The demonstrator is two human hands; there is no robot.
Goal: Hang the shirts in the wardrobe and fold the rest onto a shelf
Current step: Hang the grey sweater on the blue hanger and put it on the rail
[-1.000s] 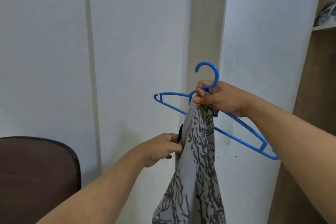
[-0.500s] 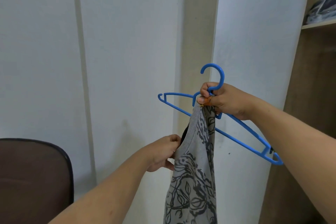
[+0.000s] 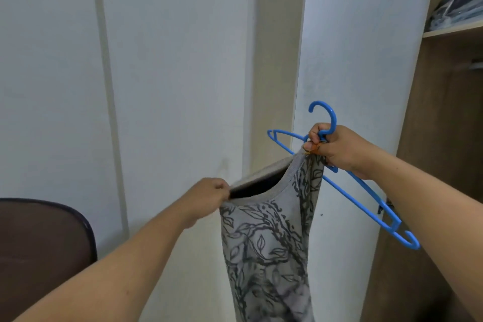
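The left hand pinches the neckline of a grey leaf-patterned shirt, stretching it open leftward. The right hand curls round the neck of a blue hanger, just above and right of the shirt, pinching the shirt's other shoulder against it. Left of the shirt and lower stands a dark brown chair back. Behind the shirt are white panelled walls. Right of the shirt stands an open wooden wardrobe; its shelf bears plastic-wrapped bundles.

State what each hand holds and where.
Right hand grips the blue hanger below its hook, plus the shirt neckline. Left hand pinches the neckline's opposite edge.
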